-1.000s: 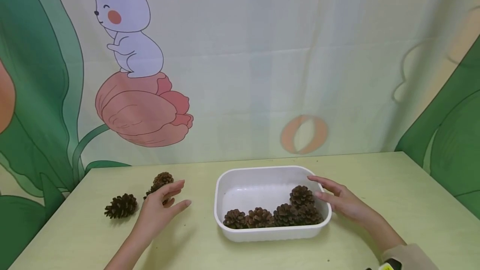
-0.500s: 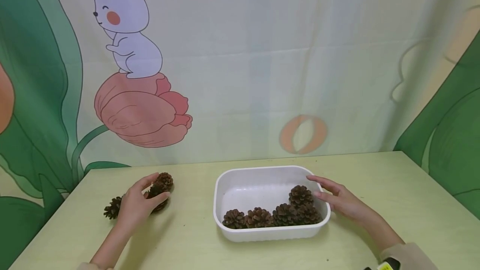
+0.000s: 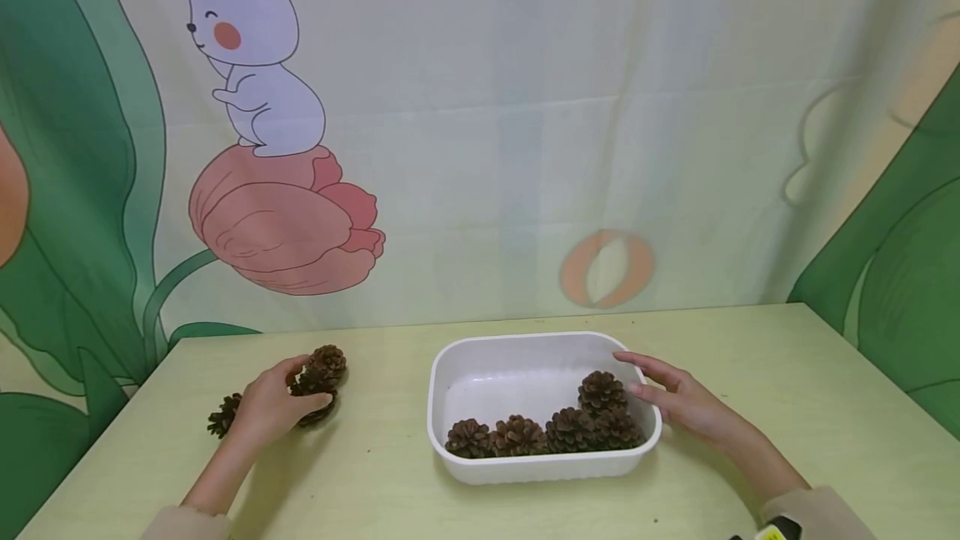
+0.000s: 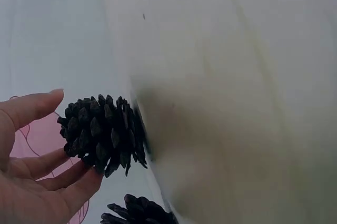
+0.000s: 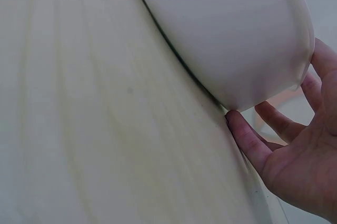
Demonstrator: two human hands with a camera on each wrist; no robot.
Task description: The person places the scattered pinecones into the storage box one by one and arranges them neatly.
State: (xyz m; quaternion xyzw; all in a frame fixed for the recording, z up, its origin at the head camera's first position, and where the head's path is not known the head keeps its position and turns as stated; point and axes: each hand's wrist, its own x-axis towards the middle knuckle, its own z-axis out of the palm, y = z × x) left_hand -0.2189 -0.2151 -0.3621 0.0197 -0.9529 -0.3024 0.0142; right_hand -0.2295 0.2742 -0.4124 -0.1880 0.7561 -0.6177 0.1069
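Note:
At the table's left, my left hand (image 3: 266, 402) holds a dark brown pine cone (image 3: 313, 405) between thumb and fingers. In the left wrist view, the fingers curl against that pine cone (image 4: 100, 132) from below, and the thumb lies close to its other side. Another pine cone (image 3: 327, 363) stands just behind, and a third pine cone (image 3: 223, 417) is partly hidden by the hand. My right hand (image 3: 693, 407) rests loosely extended fingers at the right rim of a white tub (image 3: 525, 467). Several pine cones (image 3: 517, 437) lie along the tub's near side.
The pale yellow-green table (image 3: 390, 507) ends at a printed curtain (image 3: 480, 148) with a rabbit and flower. Green printed cloth (image 3: 915, 290) hangs along the right edge. Small dark specks dot the tabletop.
My left hand has moved left to the pine cones, and its fingers have closed in around one. My right hand stays at the tub's rim, and the tub stands still.

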